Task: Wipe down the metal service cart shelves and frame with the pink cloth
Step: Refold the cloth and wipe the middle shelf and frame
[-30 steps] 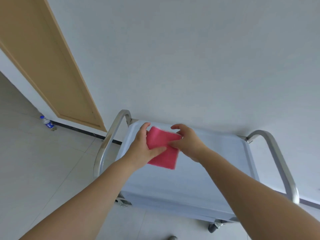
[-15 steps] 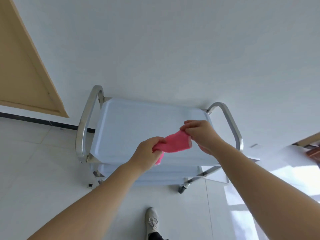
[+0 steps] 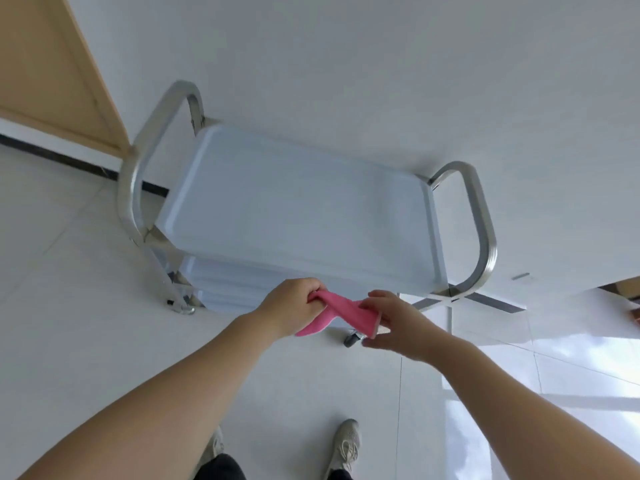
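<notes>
Gripping one end of the crumpled pink cloth [image 3: 334, 315], left hand [image 3: 292, 306] is a closed fist. Right hand [image 3: 391, 322] half open, fingers loosely curled, pinching the cloth's other end between thumb and fingertips. Cloth hangs stretched between both hands, in the air just in front of the silver metal service cart [image 3: 301, 209], off its pale top shelf [image 3: 277, 202]. Grey sneakers [image 3: 346, 445] on white tile floor [image 3: 69, 306].

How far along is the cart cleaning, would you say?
No wiped area shows on the top shelf. In hand: the left hand and right hand grip the pink cloth, off the cart. Left, seemingly: shelves and both handles.
</notes>
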The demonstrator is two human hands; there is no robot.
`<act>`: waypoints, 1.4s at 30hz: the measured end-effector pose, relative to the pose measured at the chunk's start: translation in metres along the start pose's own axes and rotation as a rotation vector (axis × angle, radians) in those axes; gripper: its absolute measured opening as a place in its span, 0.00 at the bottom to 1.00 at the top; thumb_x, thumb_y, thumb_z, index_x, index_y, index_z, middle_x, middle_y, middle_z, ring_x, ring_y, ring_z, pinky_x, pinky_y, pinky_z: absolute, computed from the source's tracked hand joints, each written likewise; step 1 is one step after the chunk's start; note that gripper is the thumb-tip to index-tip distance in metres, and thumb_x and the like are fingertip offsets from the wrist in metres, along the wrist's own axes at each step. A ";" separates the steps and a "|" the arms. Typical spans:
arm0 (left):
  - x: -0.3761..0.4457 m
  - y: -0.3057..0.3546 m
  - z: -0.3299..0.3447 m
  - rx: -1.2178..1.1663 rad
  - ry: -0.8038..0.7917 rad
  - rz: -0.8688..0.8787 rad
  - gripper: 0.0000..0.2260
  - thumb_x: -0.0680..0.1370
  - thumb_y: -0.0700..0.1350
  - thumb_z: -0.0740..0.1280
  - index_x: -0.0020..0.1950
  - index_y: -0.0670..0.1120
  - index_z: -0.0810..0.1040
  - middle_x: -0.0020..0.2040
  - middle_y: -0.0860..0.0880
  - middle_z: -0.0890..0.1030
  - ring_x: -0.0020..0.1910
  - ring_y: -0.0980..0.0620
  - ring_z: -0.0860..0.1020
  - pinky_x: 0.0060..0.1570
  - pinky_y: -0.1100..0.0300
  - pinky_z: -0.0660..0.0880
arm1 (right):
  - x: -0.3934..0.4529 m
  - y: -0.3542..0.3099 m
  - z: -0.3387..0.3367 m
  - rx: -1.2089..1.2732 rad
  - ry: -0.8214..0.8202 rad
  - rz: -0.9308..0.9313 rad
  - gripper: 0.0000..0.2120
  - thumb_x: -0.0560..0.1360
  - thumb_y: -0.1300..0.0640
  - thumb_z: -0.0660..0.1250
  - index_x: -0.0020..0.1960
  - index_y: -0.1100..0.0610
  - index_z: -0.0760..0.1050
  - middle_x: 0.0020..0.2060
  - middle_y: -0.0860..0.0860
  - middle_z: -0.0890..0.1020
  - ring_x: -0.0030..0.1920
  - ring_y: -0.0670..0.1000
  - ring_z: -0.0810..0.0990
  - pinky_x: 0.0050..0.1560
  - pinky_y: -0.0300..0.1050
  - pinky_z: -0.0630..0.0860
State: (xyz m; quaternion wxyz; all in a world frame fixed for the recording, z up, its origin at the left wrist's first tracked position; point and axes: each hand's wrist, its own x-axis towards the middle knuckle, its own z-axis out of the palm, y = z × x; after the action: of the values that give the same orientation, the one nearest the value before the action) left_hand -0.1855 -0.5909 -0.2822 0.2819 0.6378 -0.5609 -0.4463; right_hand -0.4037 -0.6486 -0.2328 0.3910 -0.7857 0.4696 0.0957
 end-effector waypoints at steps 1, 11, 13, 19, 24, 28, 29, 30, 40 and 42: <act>0.006 -0.006 0.017 0.007 -0.007 -0.022 0.07 0.74 0.45 0.61 0.46 0.52 0.79 0.42 0.56 0.82 0.43 0.55 0.79 0.44 0.57 0.76 | 0.003 0.019 0.009 0.001 0.029 -0.019 0.23 0.66 0.59 0.75 0.60 0.54 0.75 0.57 0.50 0.71 0.55 0.48 0.75 0.61 0.45 0.73; 0.067 -0.094 0.145 -0.012 0.002 -0.143 0.10 0.71 0.41 0.72 0.50 0.50 0.79 0.44 0.52 0.81 0.43 0.54 0.79 0.42 0.66 0.72 | 0.062 0.181 0.077 -0.045 0.143 -0.010 0.11 0.75 0.64 0.59 0.49 0.56 0.79 0.40 0.49 0.75 0.40 0.50 0.73 0.41 0.41 0.66; 0.080 -0.120 0.165 -0.001 -0.022 -0.138 0.14 0.72 0.37 0.69 0.56 0.48 0.77 0.47 0.53 0.78 0.44 0.56 0.78 0.44 0.67 0.72 | 0.079 0.209 0.094 -0.086 0.171 -0.007 0.10 0.75 0.63 0.58 0.48 0.55 0.78 0.38 0.49 0.77 0.40 0.52 0.75 0.39 0.44 0.67; 0.124 -0.201 0.217 0.197 -0.028 -0.023 0.13 0.72 0.34 0.62 0.52 0.46 0.80 0.47 0.50 0.79 0.44 0.51 0.77 0.44 0.61 0.74 | 0.136 0.282 0.149 -0.218 0.322 0.059 0.07 0.76 0.59 0.58 0.51 0.52 0.73 0.36 0.57 0.81 0.37 0.61 0.78 0.36 0.52 0.76; 0.190 -0.227 0.236 0.197 0.243 0.176 0.11 0.72 0.39 0.69 0.55 0.45 0.78 0.48 0.47 0.82 0.44 0.50 0.79 0.45 0.64 0.71 | 0.192 0.317 0.163 -0.290 0.682 0.067 0.11 0.73 0.62 0.58 0.56 0.57 0.67 0.32 0.57 0.74 0.35 0.64 0.77 0.32 0.49 0.69; 0.244 -0.219 0.243 0.206 0.358 0.349 0.17 0.71 0.39 0.72 0.57 0.42 0.74 0.52 0.42 0.80 0.44 0.50 0.76 0.42 0.70 0.65 | 0.227 0.329 0.145 -0.398 0.820 0.146 0.26 0.72 0.64 0.56 0.68 0.57 0.55 0.28 0.52 0.70 0.33 0.60 0.72 0.34 0.48 0.66; 0.255 -0.217 0.244 0.215 0.374 0.379 0.18 0.71 0.40 0.72 0.58 0.42 0.73 0.52 0.43 0.80 0.43 0.50 0.74 0.41 0.70 0.63 | 0.234 0.332 0.141 -0.421 0.811 0.188 0.27 0.71 0.64 0.55 0.69 0.55 0.53 0.28 0.51 0.69 0.33 0.59 0.71 0.34 0.47 0.66; 0.265 -0.216 0.245 0.234 0.385 0.404 0.18 0.71 0.40 0.72 0.59 0.42 0.72 0.52 0.43 0.79 0.43 0.50 0.73 0.41 0.69 0.63 | 0.240 0.334 0.137 -0.446 0.794 0.222 0.27 0.70 0.64 0.55 0.68 0.55 0.54 0.29 0.51 0.69 0.34 0.58 0.71 0.34 0.47 0.66; 0.254 -0.246 0.227 0.470 0.443 0.491 0.08 0.74 0.48 0.65 0.50 0.47 0.76 0.51 0.48 0.78 0.52 0.46 0.75 0.49 0.51 0.74 | 0.243 0.335 0.130 -0.829 0.686 -0.245 0.13 0.74 0.62 0.62 0.58 0.55 0.76 0.54 0.52 0.79 0.52 0.53 0.80 0.49 0.49 0.79; 0.245 -0.258 0.218 0.500 0.440 0.481 0.09 0.75 0.48 0.64 0.53 0.47 0.76 0.53 0.49 0.78 0.55 0.47 0.74 0.50 0.50 0.75 | 0.252 0.327 0.144 -0.746 0.494 -0.514 0.15 0.76 0.61 0.62 0.62 0.59 0.76 0.61 0.54 0.78 0.62 0.52 0.77 0.62 0.49 0.74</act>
State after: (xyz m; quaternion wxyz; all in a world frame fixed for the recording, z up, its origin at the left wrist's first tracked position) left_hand -0.2657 -0.7429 -0.6628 0.3276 0.6175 -0.7116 -0.0707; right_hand -0.5025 -0.7973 -0.6320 -0.0277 -0.9610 0.2735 -0.0308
